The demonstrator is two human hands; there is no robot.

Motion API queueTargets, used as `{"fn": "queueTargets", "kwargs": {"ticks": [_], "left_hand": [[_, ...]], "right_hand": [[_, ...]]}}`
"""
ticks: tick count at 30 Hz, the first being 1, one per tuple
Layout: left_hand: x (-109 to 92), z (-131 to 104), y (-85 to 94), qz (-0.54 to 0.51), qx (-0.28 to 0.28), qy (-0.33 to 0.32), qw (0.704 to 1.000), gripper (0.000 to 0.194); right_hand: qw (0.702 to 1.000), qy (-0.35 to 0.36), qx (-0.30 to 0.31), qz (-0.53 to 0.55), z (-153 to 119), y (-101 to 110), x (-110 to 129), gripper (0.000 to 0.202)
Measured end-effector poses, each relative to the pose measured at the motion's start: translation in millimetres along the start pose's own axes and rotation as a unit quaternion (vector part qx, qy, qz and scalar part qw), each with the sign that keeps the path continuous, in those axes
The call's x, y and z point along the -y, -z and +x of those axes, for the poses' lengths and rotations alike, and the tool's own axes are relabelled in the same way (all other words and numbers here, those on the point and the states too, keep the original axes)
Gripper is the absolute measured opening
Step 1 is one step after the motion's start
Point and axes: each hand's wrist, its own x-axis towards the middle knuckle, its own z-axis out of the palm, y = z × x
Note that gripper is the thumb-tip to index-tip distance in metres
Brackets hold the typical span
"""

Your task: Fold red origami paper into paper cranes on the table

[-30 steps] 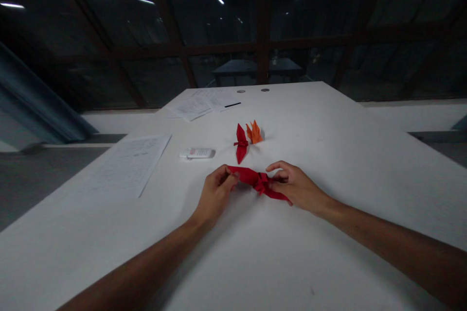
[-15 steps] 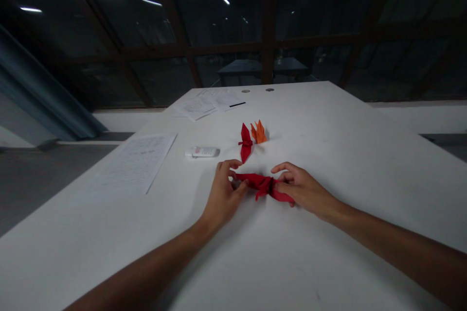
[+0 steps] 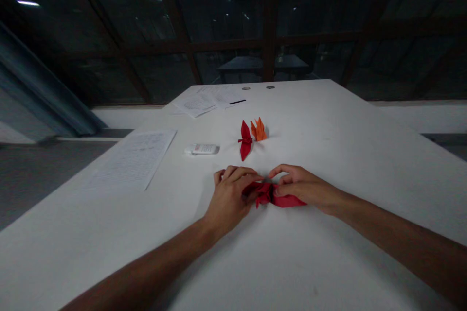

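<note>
Between my two hands is a red origami crane [image 3: 265,195], its wings stretched out to left and right. My left hand [image 3: 233,193] is closed on the left wing, its fingers covering most of that wing. My right hand [image 3: 301,185] pinches the right wing close to the body, and the wing's tip sticks out below the palm. Just beyond the hands lies a smaller red paper crane [image 3: 245,141] with spread wings. An orange paper crane [image 3: 259,130] stands right behind it.
A white tube-like item [image 3: 202,149] with printing lies left of the cranes. Written sheets [image 3: 136,160] cover part of the table's left side, and more papers [image 3: 204,99] with a dark strip [image 3: 237,102] lie farther back. Two round discs [image 3: 270,87] sit near the far edge.
My left hand has slid right along the wing, closer to the crane's body, and now covers more of it. More of the right wing's tip shows beneath my right hand.
</note>
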Motion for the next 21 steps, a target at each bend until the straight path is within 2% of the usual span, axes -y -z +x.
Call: {"fn": "queueTargets", "kwargs": {"ticks": [3, 6, 14, 21], "left_hand": [[-0.4, 2.1, 0.2, -0.053, 0.046, 0.034, 0.997, 0.041], [0.1, 4.2, 0.1, -0.062, 0.06, 0.058, 0.995, 0.043], [3.3, 6.0, -2.2, -0.109, 0.052, 0.097, 0.988, 0.031], [3.5, 5.7, -2.4, -0.086, 0.03, 0.081, 0.993, 0.03]], "right_hand": [[1.0, -0.01, 0.003, -0.009, -0.8, 3.8, 2.2, 0.036], [0.999, -0.009, 0.019, -0.032, 0.4, 6.8, 1.1, 0.035], [0.995, 0.029, 0.068, -0.068, 4.1, 12.0, -4.9, 0.033], [0.992, 0.047, 0.05, -0.108, 2.5, 15.2, -4.5, 0.029]]}}
